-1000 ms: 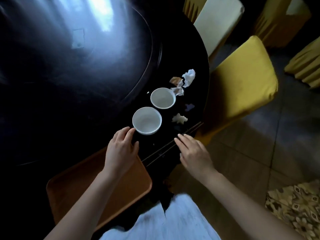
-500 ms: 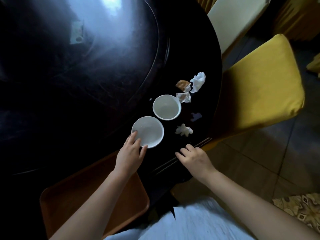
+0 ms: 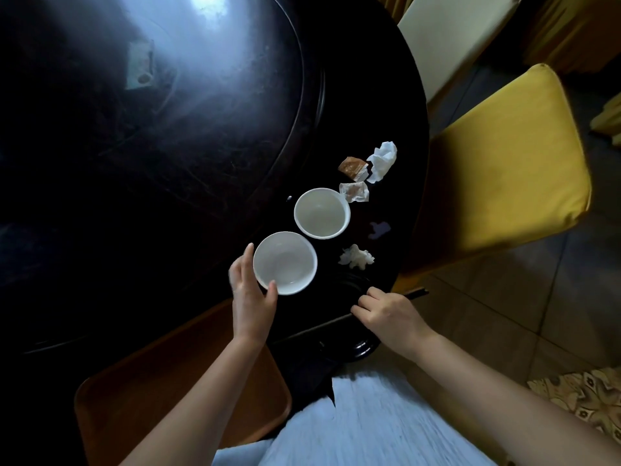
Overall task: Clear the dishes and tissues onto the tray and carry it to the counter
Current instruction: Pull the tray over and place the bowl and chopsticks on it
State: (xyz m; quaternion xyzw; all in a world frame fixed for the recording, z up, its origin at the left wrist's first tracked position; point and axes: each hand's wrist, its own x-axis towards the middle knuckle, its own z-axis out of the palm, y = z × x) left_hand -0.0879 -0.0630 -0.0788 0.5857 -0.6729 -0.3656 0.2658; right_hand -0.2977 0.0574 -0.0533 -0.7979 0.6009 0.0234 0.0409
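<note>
White glazed near bowl [image 3: 285,263] sits by the tabletop's [image 3: 168,163] near edge: rigid, smooth, breakable, likely light. Left hand [image 3: 250,294] pinches its rim, thumb inside, fingers [image 3: 248,260] outside. Right hand [image 3: 386,314] curls on dark chopsticks [image 3: 415,293] beside it.

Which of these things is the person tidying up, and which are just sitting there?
Being tidied:
- near white bowl, gripped by the left hand
- far white bowl
- crumpled tissues and
- wrappers
- chopsticks, pinched by the right hand
- orange tray

Just sitting there:
- yellow chair
- cream chair
- card on the turntable
</note>
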